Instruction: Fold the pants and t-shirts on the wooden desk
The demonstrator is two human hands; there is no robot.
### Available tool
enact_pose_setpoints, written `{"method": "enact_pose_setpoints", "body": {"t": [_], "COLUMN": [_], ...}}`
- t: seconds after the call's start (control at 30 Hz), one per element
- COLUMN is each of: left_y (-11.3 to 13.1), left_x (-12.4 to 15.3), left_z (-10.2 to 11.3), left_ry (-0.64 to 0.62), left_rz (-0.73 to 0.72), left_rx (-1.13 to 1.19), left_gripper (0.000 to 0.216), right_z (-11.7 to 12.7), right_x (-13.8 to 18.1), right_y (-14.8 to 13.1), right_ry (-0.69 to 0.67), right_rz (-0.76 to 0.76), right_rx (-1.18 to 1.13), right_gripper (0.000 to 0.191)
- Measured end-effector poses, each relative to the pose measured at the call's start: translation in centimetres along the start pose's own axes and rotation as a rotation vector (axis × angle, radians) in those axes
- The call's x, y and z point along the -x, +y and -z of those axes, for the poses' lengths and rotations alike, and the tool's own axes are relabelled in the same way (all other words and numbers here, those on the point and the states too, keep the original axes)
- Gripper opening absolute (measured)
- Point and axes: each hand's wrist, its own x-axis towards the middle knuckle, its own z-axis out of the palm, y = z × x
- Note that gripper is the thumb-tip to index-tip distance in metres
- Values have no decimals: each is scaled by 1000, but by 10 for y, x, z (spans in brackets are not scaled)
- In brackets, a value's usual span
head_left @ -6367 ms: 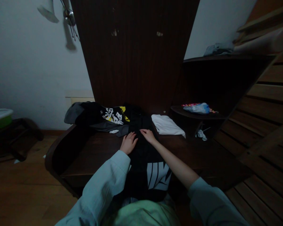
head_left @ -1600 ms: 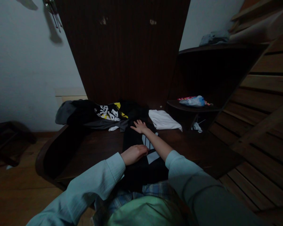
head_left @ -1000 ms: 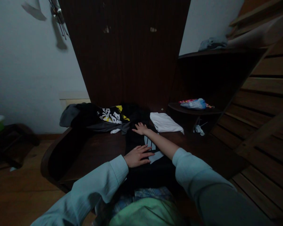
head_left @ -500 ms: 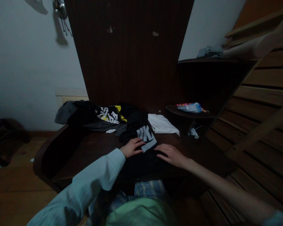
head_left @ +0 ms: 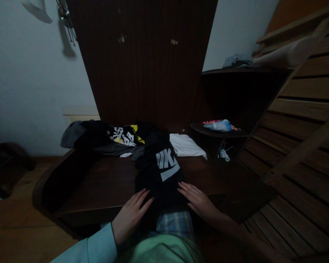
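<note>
A black garment with light grey lettering point(head_left: 149, 177) lies spread over the dark wooden bench point(head_left: 104, 186) in front of me. At its near left edge rests my left hand point(head_left: 133, 210), fingers stretched out flat. My right hand point(head_left: 196, 199) lies on or just beside the garment's near right edge, fingers extended and apart. Neither hand grips anything. Just behind to the right is a folded white cloth garment point(head_left: 188, 145). A heap of dark clothes with a white and yellow print point(head_left: 126, 135) lies at the back left, partly over the bench's armrest.
A corner shelf point(head_left: 246, 71) at the right holds a plastic packet point(head_left: 219, 125) and some greyish cloth point(head_left: 237, 60). Wooden slats point(head_left: 307, 120) stand along the right side. A tall dark panel point(head_left: 145, 73) rises behind the bench. A dark stool-like object point(head_left: 9, 157) is at far left.
Both hands have moved toward me along the black garment, from beside the lettering to its near edges. More of the lettering now shows, and the cloth lies flatter.
</note>
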Motion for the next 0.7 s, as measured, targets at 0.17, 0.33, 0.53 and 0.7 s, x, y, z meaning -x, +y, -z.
{"method": "enact_pose_setpoints", "body": {"t": [0.17, 0.33, 0.53, 0.7], "left_y": [5, 31, 32, -15], "left_x": [1, 14, 7, -62], "left_z": [21, 73, 109, 92], "left_ry": [-6, -67, 13, 217], "left_rz": [-15, -5, 19, 50], "left_rx": [141, 286, 481, 800], "left_gripper": [45, 31, 28, 26], "right_z": [37, 96, 136, 104], "right_x": [-4, -12, -27, -67], "right_y": [-6, -18, -8, 37], "right_ry": [-30, -239, -299, -114], "right_rz": [22, -107, -199, -387], "right_rx": [-193, -461, -623, -891], "right_gripper": [37, 30, 18, 17]}}
